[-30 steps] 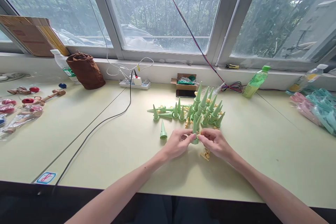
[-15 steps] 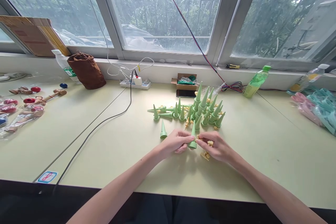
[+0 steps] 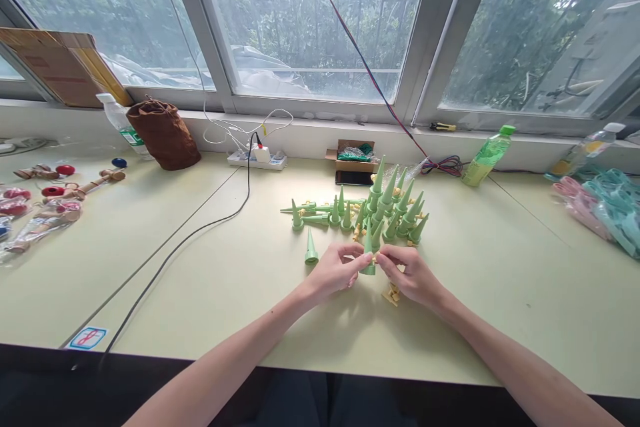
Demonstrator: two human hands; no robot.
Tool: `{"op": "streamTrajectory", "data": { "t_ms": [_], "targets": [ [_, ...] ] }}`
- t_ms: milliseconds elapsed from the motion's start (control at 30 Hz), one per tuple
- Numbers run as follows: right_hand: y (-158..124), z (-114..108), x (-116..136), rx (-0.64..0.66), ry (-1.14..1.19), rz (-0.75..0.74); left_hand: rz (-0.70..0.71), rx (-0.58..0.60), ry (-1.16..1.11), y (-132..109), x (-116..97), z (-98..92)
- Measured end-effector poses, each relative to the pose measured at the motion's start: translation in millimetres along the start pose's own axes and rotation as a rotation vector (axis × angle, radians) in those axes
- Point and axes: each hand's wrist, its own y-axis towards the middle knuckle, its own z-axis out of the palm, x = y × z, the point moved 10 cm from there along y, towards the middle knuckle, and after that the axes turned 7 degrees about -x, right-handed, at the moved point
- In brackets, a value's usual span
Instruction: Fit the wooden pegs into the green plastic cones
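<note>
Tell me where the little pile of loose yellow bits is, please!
In the head view, the loose yellow bits lie on the table right of centre, just below the right hand.

From my remote seat I look over a pale yellow-green table, a dark seam slanting across its left part. Near the middle I see a cluster of green cones, many upright, some on their sides; one lone cone stands just left. Yellow pieces lie heaped nearer me. At the back I find a phone, a power strip and a brown pouch; wooden toys spread left, a green-capped bottle stands right.
</note>
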Motion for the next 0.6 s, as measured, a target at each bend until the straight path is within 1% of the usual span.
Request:
{"op": "streamTrajectory", "data": {
  "t_ms": [167, 267, 367, 500, 600],
  "targets": [
    [-0.6, -2.0, -2.3, -0.020, -0.013, 0.014, 0.071, -0.044, 0.044, 0.4, -0.8, -1.7],
    [0.0, -3.2, -1.6, -0.028, 0.000, 0.022, 0.149, -0.063, 0.103, 0.6, -5.1, -1.3],
    [0.1, -3.5, -5.3, -0.032, 0.054, 0.074, 0.279, -0.105, 0.200, -1.1, -15.4, -2.3],
    [-2.9, 2.1, -16.4, -0.001, 0.229, 0.209, 0.507, -0.134, 0.355, -9.4, -32.8, 1.2],
    [-5.1, 8.0, -22.9, 0.024, 0.364, 0.294, 0.595, -0.135, 0.427, -14.1, -38.9, 4.1]
  ]
}}
